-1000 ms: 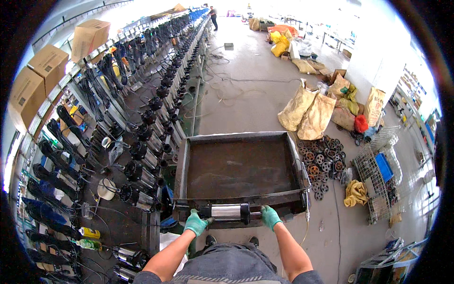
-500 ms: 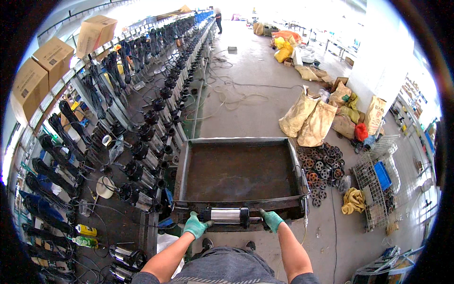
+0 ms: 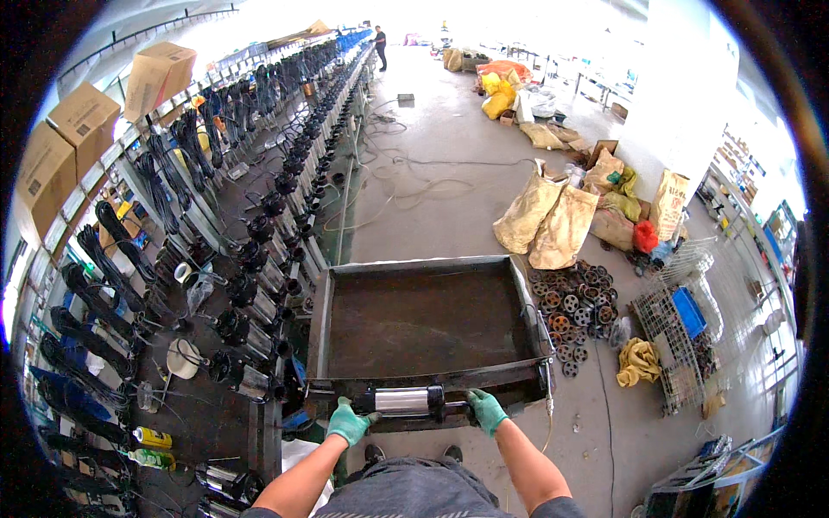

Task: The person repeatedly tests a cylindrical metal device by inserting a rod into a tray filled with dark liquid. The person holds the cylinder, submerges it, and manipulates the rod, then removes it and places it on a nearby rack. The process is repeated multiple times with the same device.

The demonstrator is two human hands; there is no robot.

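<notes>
A silver motor (image 3: 404,401) with black end caps lies crosswise at the near edge of a shallow, dark metal tray (image 3: 432,318). My left hand (image 3: 350,420), in a green glove, is closed on its left end, thumb resting near the black cap. At the other end, my right hand (image 3: 487,411), gloved the same way, closes round the short shaft part that sticks out to the right. The undersides of both grips are hidden. A dark ledge (image 3: 509,388) runs along the tray's front, just behind the motor.
Rows of similar steel motors (image 3: 255,380) with black cables fill the bench on the left. Right of the tray lie a heap of pulley wheels (image 3: 577,302), tan sacks (image 3: 561,229) and a wire cage (image 3: 669,345). A person (image 3: 380,47) stands far off beside the rows.
The whole view has shifted slightly, with the tray and sacks sitting a little farther left. Both hands keep hold of the motor, which has stayed beside the tray's front edge.
</notes>
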